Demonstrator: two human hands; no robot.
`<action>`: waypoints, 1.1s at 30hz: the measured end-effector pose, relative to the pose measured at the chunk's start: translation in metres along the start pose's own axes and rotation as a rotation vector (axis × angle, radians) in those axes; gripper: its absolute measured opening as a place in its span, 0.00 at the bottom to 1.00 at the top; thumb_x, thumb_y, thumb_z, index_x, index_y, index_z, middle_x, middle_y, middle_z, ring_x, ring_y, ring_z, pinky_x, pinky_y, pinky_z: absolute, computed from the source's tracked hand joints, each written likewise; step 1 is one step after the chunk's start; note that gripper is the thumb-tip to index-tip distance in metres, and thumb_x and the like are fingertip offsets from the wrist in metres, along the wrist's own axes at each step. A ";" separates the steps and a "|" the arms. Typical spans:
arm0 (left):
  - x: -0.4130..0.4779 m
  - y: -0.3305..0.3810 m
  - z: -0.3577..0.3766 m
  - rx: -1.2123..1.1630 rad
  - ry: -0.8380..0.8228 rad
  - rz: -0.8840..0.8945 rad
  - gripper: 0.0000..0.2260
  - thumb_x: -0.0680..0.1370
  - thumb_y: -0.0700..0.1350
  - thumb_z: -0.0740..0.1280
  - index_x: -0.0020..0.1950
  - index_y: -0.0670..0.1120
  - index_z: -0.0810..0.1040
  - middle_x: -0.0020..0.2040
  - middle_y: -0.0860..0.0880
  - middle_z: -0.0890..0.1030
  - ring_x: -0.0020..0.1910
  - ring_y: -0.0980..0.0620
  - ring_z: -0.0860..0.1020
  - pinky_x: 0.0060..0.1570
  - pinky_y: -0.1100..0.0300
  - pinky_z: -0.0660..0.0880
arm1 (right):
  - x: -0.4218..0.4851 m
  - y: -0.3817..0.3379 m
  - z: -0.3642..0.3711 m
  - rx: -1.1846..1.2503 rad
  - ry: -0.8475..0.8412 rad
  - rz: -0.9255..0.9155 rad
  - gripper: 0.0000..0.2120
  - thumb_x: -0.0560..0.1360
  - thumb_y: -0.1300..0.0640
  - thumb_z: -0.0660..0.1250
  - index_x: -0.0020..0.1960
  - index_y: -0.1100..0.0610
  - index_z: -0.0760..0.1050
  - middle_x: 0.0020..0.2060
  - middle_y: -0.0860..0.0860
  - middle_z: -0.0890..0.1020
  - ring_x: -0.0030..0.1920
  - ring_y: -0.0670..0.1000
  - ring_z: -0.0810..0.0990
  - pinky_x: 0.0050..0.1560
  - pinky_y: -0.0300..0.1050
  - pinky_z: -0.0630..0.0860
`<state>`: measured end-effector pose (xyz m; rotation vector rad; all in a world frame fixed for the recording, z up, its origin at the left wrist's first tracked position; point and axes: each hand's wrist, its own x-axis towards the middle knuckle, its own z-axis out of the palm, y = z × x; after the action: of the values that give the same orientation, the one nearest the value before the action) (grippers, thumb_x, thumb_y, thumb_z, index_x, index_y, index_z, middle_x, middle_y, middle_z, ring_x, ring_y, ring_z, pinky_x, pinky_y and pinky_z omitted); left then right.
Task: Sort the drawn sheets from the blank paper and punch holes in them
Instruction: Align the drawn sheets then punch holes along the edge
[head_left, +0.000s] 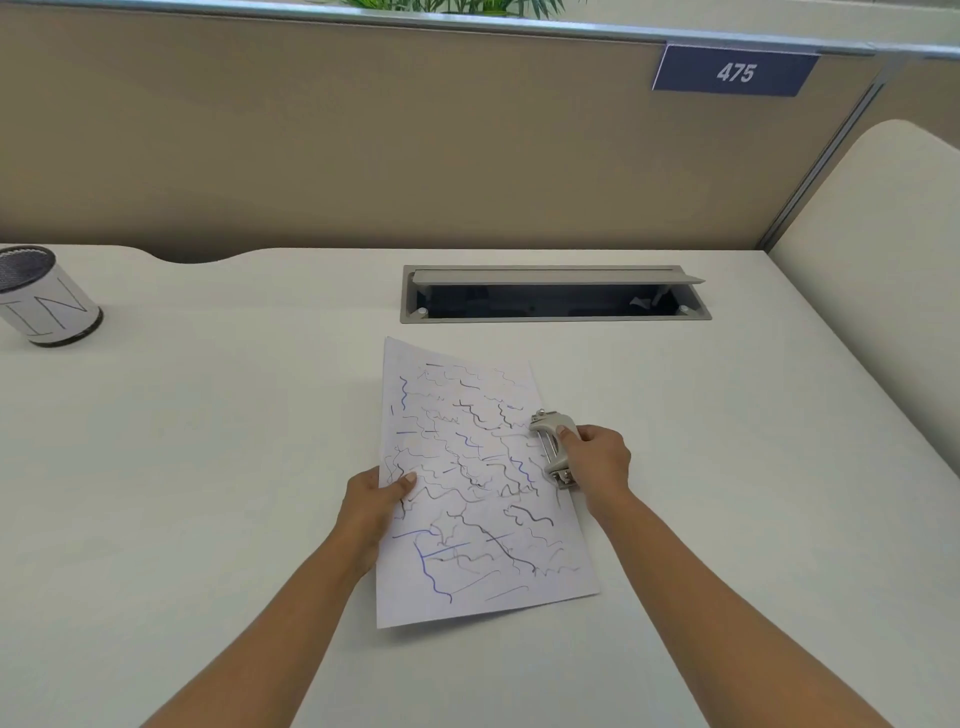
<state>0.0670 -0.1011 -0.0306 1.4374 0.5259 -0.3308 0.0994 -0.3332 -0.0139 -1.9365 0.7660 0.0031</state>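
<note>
Two bare forearms reach in from the bottom edge over the pale table (182, 467), converging on a drawn sheet (467, 493) that lies near the middle, covered in wavy black and blue pen lines. Beyond it, an open cable tray (556, 295) is set into the table top, and a beige partition (363, 145) behind carries a blue plate (735, 71) reading 475. At far left stands a white cylinder holder (47, 299) with a dark mesh top, well apart from the sheet. Nothing lies between the hands and the paper. The left hand (371, 506) grips the sheet's left edge, thumb on top and fingers curled beneath. The right hand (597, 460) is closed around a grey hole punch (553, 447) set over the sheet's right edge, thumb pressing on its lever
</note>
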 end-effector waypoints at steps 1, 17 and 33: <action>0.000 0.000 0.000 0.003 0.003 0.001 0.09 0.76 0.38 0.66 0.55 0.38 0.78 0.50 0.40 0.82 0.47 0.42 0.81 0.54 0.46 0.76 | 0.000 0.001 0.000 0.033 -0.004 0.020 0.09 0.75 0.56 0.65 0.41 0.61 0.78 0.28 0.51 0.74 0.36 0.56 0.74 0.34 0.42 0.70; 0.008 0.006 0.000 0.073 0.000 -0.046 0.08 0.75 0.40 0.68 0.54 0.41 0.77 0.49 0.42 0.83 0.48 0.42 0.82 0.53 0.45 0.77 | 0.003 0.004 0.003 0.101 -0.028 0.063 0.07 0.75 0.55 0.66 0.42 0.58 0.77 0.29 0.50 0.75 0.37 0.58 0.78 0.46 0.55 0.81; 0.000 0.010 0.009 0.154 0.105 0.056 0.11 0.80 0.46 0.61 0.60 0.46 0.75 0.58 0.44 0.80 0.57 0.42 0.78 0.61 0.45 0.73 | 0.002 0.003 0.003 0.143 0.007 0.080 0.09 0.73 0.56 0.68 0.48 0.61 0.81 0.37 0.55 0.79 0.39 0.57 0.79 0.48 0.55 0.80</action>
<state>0.0733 -0.1092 -0.0214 1.6224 0.5541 -0.2564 0.1005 -0.3320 -0.0185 -1.7704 0.8259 -0.0095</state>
